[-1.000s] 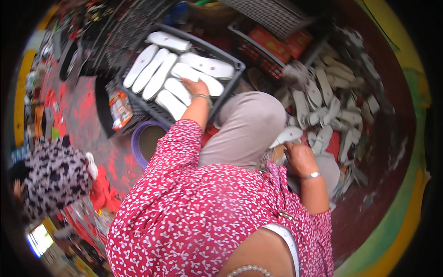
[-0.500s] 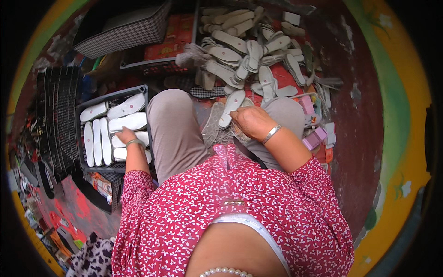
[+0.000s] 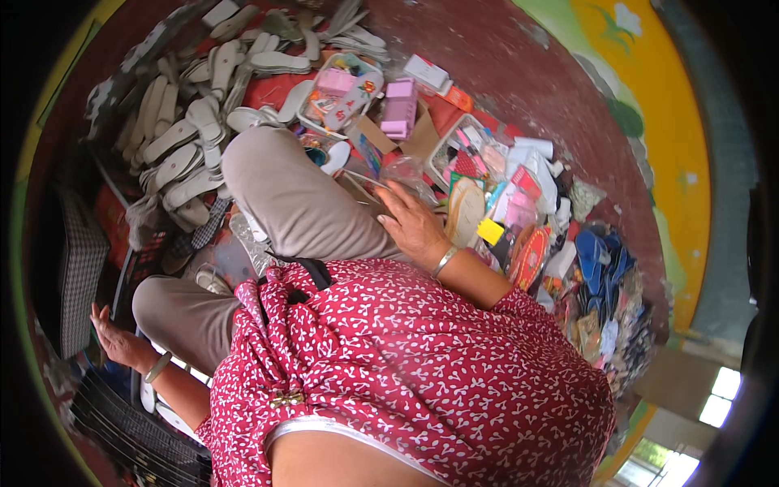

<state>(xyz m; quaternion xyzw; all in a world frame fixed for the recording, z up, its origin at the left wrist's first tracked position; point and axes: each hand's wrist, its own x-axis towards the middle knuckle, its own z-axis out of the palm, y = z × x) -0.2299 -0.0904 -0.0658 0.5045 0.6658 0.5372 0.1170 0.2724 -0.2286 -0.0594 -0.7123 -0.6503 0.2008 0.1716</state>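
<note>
I sit on the floor in a red patterned dress (image 3: 406, 365) and grey trousers (image 3: 292, 195). My left hand (image 3: 116, 341) reaches out low on the left with its fingers spread and nothing in it, just by the rim of a dark plastic crate (image 3: 130, 422). My right hand (image 3: 412, 227) rests beside my right knee, fingers apart, touching a clear plastic bag (image 3: 403, 173). A flat sole in a green-edged packet (image 3: 464, 209) lies just right of that hand. Each wrist carries a metal bangle.
A heap of pale shoe soles (image 3: 182, 134) spreads over the upper left. Pink boxes (image 3: 398, 114), small trays and mixed packets (image 3: 519, 183) crowd the floor ahead and to the right, with blue sandals (image 3: 596, 256) further right. A checked basket (image 3: 79, 268) stands on the left.
My view has swung to the right. My right hand has left the sole pile and come down by my knee. My left hand has lifted off the white soles in the crate.
</note>
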